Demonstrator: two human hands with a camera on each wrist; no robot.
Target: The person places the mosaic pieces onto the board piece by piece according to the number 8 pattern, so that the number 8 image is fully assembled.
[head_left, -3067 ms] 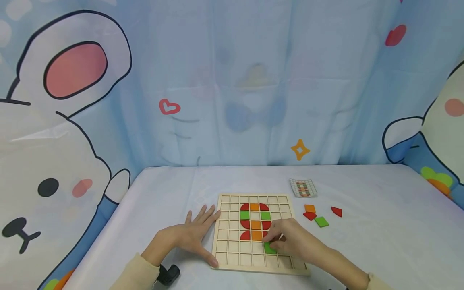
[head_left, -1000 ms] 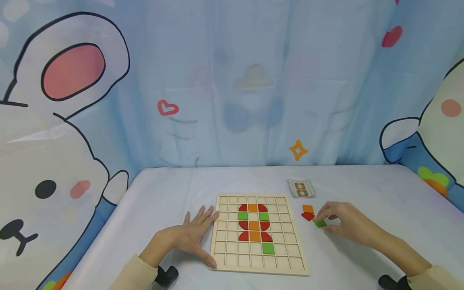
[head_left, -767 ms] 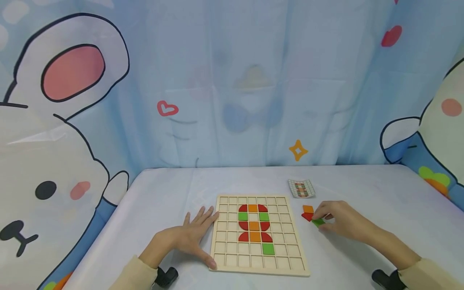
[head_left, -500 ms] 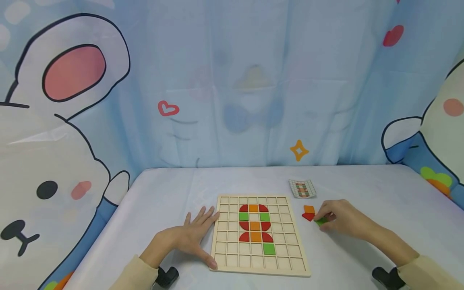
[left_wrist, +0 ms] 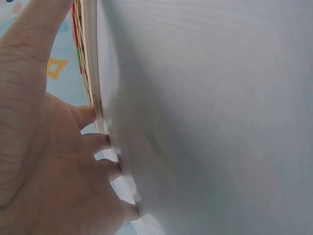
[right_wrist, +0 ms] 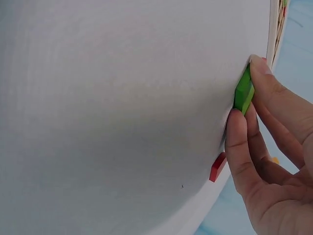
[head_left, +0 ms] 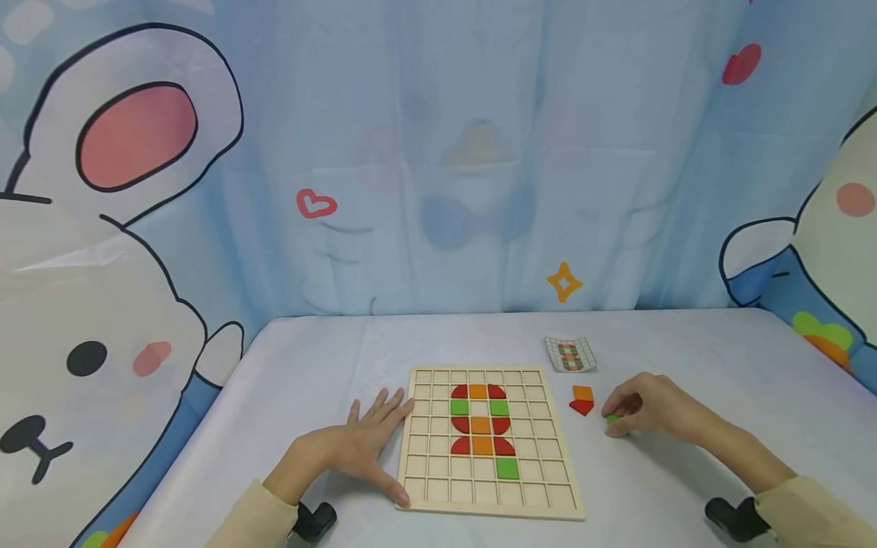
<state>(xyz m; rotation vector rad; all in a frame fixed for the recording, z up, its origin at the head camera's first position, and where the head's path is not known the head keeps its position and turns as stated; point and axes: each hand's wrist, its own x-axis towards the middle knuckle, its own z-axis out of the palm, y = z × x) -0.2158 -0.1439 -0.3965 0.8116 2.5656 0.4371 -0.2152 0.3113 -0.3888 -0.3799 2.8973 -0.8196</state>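
A wooden grid board (head_left: 459,487) lies on the white table with red, orange and green tiles set in its middle columns. My left hand (head_left: 359,449) is spread flat at the board's left side, fingertips and thumb touching its edge. Right of the board, my right hand (head_left: 651,407) pinches a green tile (right_wrist: 243,92) between thumb and fingers, tilted on the table or just above it. A loose red tile (right_wrist: 217,167) lies beyond the fingers in the right wrist view; in the head view the hand hides it.
An orange tile (head_left: 583,393) and a red tile (head_left: 582,408) lie together between the board and my right hand. Behind them rests a small printed pattern card (head_left: 571,355). A blue cartoon curtain (head_left: 438,228) hangs behind the table.
My right hand has let go of a green tile in a lower cell of the board, moved right to the loose tiles and taken another green tile, shifting it slightly right. My left hand stays put.
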